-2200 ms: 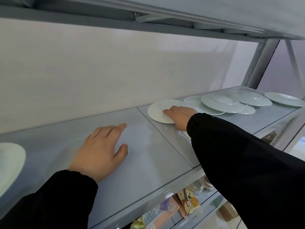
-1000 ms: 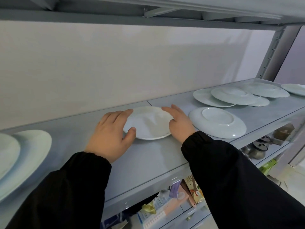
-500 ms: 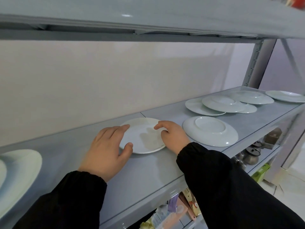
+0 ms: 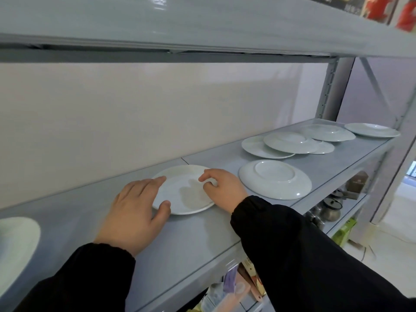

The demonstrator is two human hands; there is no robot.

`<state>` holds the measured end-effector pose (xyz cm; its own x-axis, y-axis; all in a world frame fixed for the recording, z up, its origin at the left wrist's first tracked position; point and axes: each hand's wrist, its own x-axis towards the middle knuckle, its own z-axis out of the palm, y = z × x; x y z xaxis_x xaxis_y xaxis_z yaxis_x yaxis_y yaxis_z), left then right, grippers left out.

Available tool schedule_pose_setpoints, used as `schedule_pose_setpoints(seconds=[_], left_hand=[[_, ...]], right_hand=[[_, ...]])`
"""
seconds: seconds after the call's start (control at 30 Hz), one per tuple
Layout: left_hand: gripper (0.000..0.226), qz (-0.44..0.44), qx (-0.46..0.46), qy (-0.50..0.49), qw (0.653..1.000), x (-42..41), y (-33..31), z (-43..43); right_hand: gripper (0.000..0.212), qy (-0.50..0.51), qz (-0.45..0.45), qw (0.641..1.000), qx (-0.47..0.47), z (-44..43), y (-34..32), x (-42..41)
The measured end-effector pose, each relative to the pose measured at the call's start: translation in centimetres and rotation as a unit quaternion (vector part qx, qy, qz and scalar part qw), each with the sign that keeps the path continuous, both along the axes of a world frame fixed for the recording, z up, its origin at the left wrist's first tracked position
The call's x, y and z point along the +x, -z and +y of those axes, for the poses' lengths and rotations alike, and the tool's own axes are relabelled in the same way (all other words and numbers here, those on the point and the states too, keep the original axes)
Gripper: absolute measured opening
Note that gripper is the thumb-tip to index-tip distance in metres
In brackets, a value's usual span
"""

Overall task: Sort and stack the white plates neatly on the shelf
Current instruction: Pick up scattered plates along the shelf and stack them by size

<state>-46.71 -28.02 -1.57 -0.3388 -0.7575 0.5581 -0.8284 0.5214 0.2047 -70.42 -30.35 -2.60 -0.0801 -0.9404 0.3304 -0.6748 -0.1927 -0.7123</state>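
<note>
A small white plate (image 4: 182, 190) lies flat on the grey shelf (image 4: 191, 242), near its middle. My left hand (image 4: 135, 212) grips the plate's left rim, fingers along the edge and thumb at the front. My right hand (image 4: 222, 188) holds the right rim with curled fingers. Right of it, a larger white plate (image 4: 275, 179) lies upside down. Behind that, several white plates (image 4: 289, 143) overlap loosely, and one more plate (image 4: 371, 129) sits at the far right. Another white plate (image 4: 15, 244) shows at the left edge.
The shelf above (image 4: 202, 25) hangs low over the plates. A grey upright post (image 4: 333, 86) stands at the back right. Below, a lower shelf holds packages (image 4: 236, 291) and metal pots (image 4: 331, 209). A pale wall backs the shelf.
My right hand slid the small plate left from beside the other plates, and my left hand came onto its left rim. In the last half second the plate has stayed put between both hands.
</note>
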Motion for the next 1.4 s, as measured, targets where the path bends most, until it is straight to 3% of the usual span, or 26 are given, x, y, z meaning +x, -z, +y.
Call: schedule_pose_setpoints(seconds=[0.53,0.63,0.83,0.93,1.0,1.13,1.3,1.4], left_hand=[[0.068,0.006,0.018,0.011,1.0,0.0,-0.1,0.0],[0.069,0.01,0.017,0.014,1.0,0.0,-0.2,0.0],[0.067,0.012,0.017,0.016,1.0,-0.1,0.1,-0.2],[0.066,0.013,0.014,0.017,1.0,-0.2,0.0,-0.1],[0.067,0.013,0.015,0.017,1.0,-0.2,0.0,-0.1],[0.07,0.01,0.019,0.018,1.0,-0.2,-0.1,0.1],[0.07,0.007,0.021,0.018,1.0,-0.2,0.0,0.0],[0.07,0.008,0.02,0.017,1.0,-0.2,0.1,-0.1]], right_hand=[[0.027,-0.006,0.041,0.999,0.0,3.9,-0.4,-0.8],[0.03,0.011,0.092,0.996,0.004,4.9,-0.4,-2.8],[0.046,0.091,0.153,0.984,0.017,6.4,-1.0,-8.4],[0.071,0.129,0.191,0.971,0.068,6.3,-1.5,-10.1],[0.076,0.16,0.24,0.95,0.118,6.4,-1.5,-10.9],[0.078,0.19,0.268,0.928,0.177,6.8,-1.0,-11.8],[0.056,0.127,0.233,0.953,0.144,8.5,-1.3,-10.7],[0.055,0.096,0.238,0.957,0.137,9.5,-1.4,-10.3]])
